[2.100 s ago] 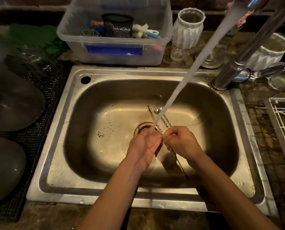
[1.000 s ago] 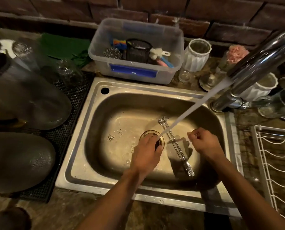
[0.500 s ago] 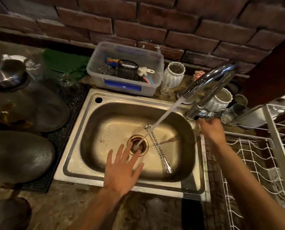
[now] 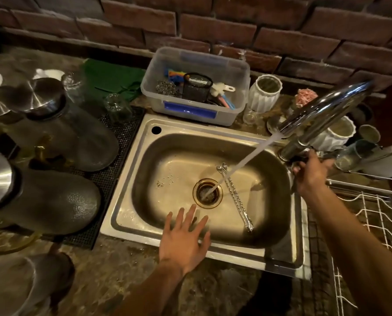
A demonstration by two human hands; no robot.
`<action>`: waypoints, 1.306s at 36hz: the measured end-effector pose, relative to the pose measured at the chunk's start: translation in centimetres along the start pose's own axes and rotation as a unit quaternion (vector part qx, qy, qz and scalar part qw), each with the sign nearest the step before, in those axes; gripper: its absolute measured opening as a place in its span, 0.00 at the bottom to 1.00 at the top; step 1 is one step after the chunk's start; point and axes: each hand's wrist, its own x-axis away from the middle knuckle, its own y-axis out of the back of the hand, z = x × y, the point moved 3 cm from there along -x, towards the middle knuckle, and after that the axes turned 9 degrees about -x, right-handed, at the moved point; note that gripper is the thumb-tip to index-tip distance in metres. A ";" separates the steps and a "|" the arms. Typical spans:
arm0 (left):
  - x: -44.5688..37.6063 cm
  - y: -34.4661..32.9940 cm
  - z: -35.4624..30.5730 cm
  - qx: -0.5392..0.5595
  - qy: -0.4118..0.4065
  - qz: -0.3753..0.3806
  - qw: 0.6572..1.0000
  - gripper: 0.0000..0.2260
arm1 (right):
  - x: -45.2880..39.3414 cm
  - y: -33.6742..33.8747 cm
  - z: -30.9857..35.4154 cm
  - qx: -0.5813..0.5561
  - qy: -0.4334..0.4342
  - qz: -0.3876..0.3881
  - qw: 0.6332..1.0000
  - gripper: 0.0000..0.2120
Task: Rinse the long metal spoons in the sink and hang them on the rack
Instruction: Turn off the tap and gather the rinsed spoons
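Observation:
Long twisted metal spoons [image 4: 234,197] lie together on the floor of the steel sink [image 4: 131,215], just right of the drain [image 4: 207,194]. Water streams from the chrome tap [image 4: 325,110] into the drain. My left hand [image 4: 184,240] hovers over the sink's front rim with fingers spread and nothing in it. My right hand [image 4: 310,173] is at the tap's base on the right rim, fingers wrapped at the tap handle [image 4: 327,155]. A white wire rack [image 4: 373,215] stands to the right of the sink.
A clear plastic tub [image 4: 195,110] of brushes and scrubbers sits behind the sink. White ribbed cups [image 4: 264,93] and small glasses crowd the back right. Glass jugs with steel lids [image 4: 53,131] on a black mat fill the left counter. Brick wall behind.
Both hands let go of the spoons, which now lie in the sink. My right hand moved up to the tap base; my left hand drew back to the front rim and spread.

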 end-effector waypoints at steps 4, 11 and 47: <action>-0.3 -0.1 0.0 0.002 0.004 0.023 1.000 0.29 | -0.3 0.1 -0.5 -0.020 0.022 0.009 1.000 0.28; -0.4 0.1 0.0 -0.001 0.005 0.030 1.000 0.29 | 0.2 0.1 -1.0 0.067 0.049 0.005 0.997 0.38; 0.1 0.6 0.1 0.024 0.005 -0.076 0.997 0.20 | 1.4 0.8 -18.5 0.684 0.139 0.268 0.664 0.11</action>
